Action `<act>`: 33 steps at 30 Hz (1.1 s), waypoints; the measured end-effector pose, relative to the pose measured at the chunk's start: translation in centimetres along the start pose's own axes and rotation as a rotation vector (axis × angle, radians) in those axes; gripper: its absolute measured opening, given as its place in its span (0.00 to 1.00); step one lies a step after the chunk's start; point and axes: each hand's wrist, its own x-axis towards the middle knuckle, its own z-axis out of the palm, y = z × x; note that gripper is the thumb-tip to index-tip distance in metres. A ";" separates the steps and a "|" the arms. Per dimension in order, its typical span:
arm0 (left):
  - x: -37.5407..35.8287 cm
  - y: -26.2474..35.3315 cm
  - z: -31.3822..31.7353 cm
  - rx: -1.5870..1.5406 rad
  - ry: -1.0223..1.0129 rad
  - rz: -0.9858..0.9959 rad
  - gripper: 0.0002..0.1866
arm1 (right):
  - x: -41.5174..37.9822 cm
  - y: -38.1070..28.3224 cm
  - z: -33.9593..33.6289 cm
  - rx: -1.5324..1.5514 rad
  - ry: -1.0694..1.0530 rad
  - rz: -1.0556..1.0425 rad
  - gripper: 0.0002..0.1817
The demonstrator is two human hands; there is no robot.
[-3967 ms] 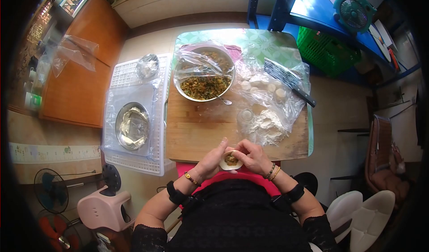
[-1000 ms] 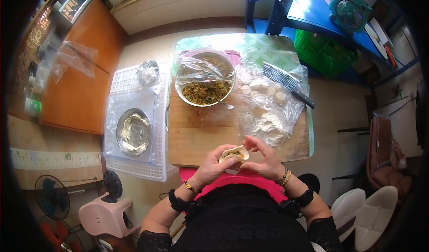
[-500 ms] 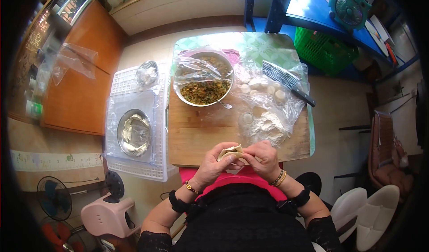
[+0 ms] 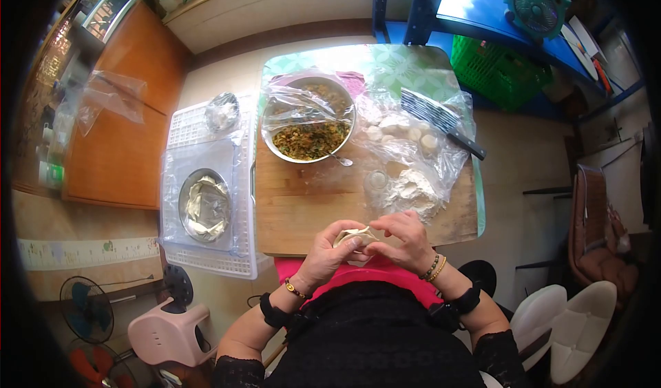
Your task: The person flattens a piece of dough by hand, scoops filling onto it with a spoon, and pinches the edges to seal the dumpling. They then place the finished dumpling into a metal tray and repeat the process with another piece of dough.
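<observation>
A pale dough wrapper (image 4: 354,236), folded over, rests in the curled fingers of my left hand (image 4: 329,254) at the front edge of the wooden board (image 4: 292,205). My right hand (image 4: 405,242) touches its right side, with thumb low and index finger lifted a little apart. Beyond my hands lie a heap of flour (image 4: 413,194) and a small round glass (image 4: 376,181). Dough pieces (image 4: 396,128) sit partly under plastic film. A bowl of chopped filling (image 4: 310,141), half covered with film, has a spoon (image 4: 342,161) at its rim.
A knife (image 4: 466,144) with a striped blade lies at the board's right. On the left, a white rack (image 4: 246,250) holds a round plate of dumplings (image 4: 208,205) under plastic and a small wrapped bowl (image 4: 223,112). White chair seats (image 4: 582,326) stand at lower right.
My right index finger has lifted off the wrapper's edge, and the fingers have opened slightly. The wrapper looks more folded over. The view has shifted slightly.
</observation>
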 end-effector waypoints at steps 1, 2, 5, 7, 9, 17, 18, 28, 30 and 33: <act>0.0 -0.1 0.0 -0.006 0.006 0.011 0.15 | 0.0 0.2 0.0 -0.041 -0.040 -0.038 0.14; 0.1 -0.1 0.0 -0.012 0.012 0.023 0.15 | -0.1 0.4 -0.1 -0.040 -0.040 -0.038 0.14; 0.0 -0.1 -0.3 -0.060 0.006 -0.010 0.15 | -0.4 0.9 0.3 -0.047 -0.098 -0.047 0.11; 0.1 -0.3 -0.4 -0.058 0.006 -0.012 0.15 | -0.6 1.1 0.8 -0.003 -0.063 -0.049 0.10; 0.1 -0.3 -0.5 -0.055 0.007 -0.014 0.15 | -0.9 1.3 0.8 0.010 -0.081 -0.041 0.10; 0.3 -0.3 -0.4 0.030 -0.028 -0.047 0.16 | 0.4 0.3 -0.5 -0.044 -0.047 -0.029 0.12; 0.3 -0.2 -0.4 0.031 -0.028 -0.047 0.16 | 0.4 0.5 -0.5 -0.047 -0.062 -0.067 0.12; 0.0 0.1 -0.3 0.054 -0.064 -0.057 0.16 | 0.0 0.3 0.0 -0.026 -0.096 -0.135 0.04; 0.0 0.1 -0.3 0.067 -0.078 -0.049 0.16 | -0.1 0.4 -0.1 -0.053 -0.091 -0.141 0.04; -0.1 0.2 -0.2 0.091 -0.065 -0.045 0.17 | 0.1 -0.2 -0.4 -0.123 -0.055 -0.121 0.05</act>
